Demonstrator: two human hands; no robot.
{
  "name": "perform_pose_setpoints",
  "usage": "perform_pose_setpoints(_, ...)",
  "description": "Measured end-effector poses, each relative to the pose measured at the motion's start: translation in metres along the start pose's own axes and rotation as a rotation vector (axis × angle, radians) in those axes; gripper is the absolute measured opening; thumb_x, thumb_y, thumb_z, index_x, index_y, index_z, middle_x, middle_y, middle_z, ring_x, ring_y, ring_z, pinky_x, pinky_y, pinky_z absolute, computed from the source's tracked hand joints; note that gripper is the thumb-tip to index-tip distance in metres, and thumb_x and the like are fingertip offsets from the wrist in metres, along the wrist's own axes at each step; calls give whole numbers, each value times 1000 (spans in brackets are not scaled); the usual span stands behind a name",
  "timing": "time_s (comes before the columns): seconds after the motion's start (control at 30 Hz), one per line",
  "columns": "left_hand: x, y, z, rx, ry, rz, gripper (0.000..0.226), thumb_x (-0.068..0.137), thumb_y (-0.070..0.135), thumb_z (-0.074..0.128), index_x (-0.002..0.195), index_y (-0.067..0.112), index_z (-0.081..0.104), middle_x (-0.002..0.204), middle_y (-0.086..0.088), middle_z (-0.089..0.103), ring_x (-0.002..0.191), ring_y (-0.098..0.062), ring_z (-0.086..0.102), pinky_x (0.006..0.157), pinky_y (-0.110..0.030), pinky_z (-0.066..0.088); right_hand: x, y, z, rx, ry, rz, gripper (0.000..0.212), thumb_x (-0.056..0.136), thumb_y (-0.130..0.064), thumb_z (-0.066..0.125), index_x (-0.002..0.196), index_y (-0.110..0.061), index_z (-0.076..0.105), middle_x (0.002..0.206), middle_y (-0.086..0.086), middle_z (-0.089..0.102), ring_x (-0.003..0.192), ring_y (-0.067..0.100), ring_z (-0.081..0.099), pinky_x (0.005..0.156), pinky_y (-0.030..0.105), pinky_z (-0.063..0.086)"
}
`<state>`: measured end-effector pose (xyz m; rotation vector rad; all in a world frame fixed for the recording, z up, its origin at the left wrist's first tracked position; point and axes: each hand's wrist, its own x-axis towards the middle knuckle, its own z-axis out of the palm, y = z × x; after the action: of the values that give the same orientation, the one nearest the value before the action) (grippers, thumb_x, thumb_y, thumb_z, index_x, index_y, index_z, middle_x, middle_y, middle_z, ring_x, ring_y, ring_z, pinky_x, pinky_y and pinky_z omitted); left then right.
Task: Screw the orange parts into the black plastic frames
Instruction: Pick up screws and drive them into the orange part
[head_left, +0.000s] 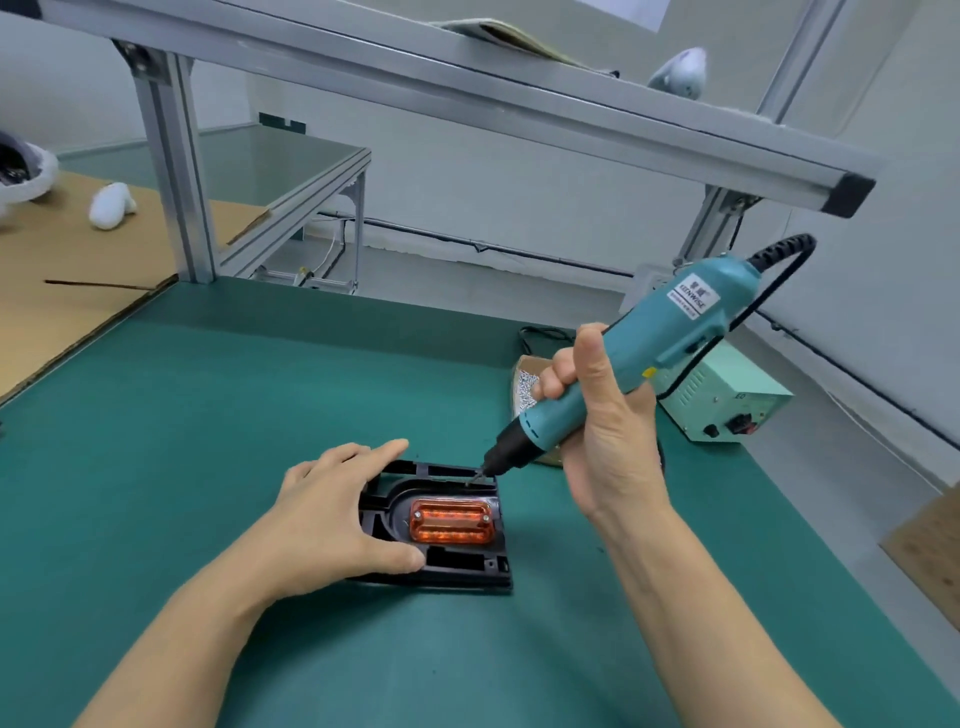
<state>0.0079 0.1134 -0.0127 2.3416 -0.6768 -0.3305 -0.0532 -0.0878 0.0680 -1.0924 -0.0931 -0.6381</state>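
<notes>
Head view: left hand (332, 512) steadies black frame (457, 569) near mat's front.

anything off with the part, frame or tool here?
Nothing stands out. The orange part sits square in the black frame, a screw showing at each end. The left hand steadies the frame; the right hand grips the screwdriver, tip at the frame's far edge.

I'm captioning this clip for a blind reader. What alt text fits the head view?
A right hand holds a teal electric screwdriver with its bit at the far edge of a black plastic frame on a green mat. The left hand steadies the frame, which holds an orange part.
</notes>
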Motion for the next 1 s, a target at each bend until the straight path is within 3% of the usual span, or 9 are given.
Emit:
perform_pose_setpoints(0.2,0,1,0,-10,51,87,107,38,73,59,137,57,22,146,17,25,135,-10,10,111,-32,15,-9,-32,-33,-12,148,-151,30,73,-36,74,84,-20,51,64,-5,47,55,11,49,60,24,47)
perform_pose_setpoints(0.3,-1,1,1,-21,73,90,102,47,66,71,137,55,27,146,17,24,136,-8,7,112,-33,14,-16,-52,-54,-65,221,-220,28,75,-37,73,83,-21,51,64,-5,47,55,10,49,59,23,47)
perform_pose_setpoints(0.47,-1,4,1,-1,124,181,91,51,63,77,130,51,35,122,40,20,108,30,-1,109,-25,7,-30,-81,-94,-212,331,-212,19,80,-38,70,80,-25,55,64,-8,49,56,9,49,59,21,48)
perform_pose_setpoints(0.57,-2,9,1,29,165,235,87,40,74,58,121,52,38,114,47,14,98,43,-17,105,-14,-1,-36,-95,-114,-329,425,-135,25,76,-38,72,82,-22,53,62,-8,52,53,9,50,54,20,48)
perform_pose_setpoints(0.7,1,6,4,68,216,298,80,49,67,62,125,44,49,115,44,20,108,41,-10,95,3,-14,-38,-106,-139,-552,520,85,21,80,-33,72,81,-19,57,62,-3,53,47,8,51,57,27,45)
perform_pose_setpoints(0.8,2,5,9,63,233,318,73,54,60,64,124,40,53,115,43,25,110,40,-7,95,3,-12,-38,-109,-159,-699,490,290,18,86,-22,69,85,-15,52,67,3,52,55,15,52,60,32,44)
perform_pose_setpoints(0.87,2,5,9,52,246,329,75,53,66,61,123,39,55,115,43,29,112,39,-4,99,0,-9,-39,-109,-167,-744,461,404,19,88,-17,66,92,-12,48,68,5,54,60,20,52,62,34,44)
perform_pose_setpoints(1.0,4,3,10,69,258,335,85,50,76,45,124,37,55,118,40,33,118,33,4,107,-13,-2,-41,-103,-179,-867,396,568,27,92,-25,64,108,-10,47,73,8,58,64,20,56,64,34,47)
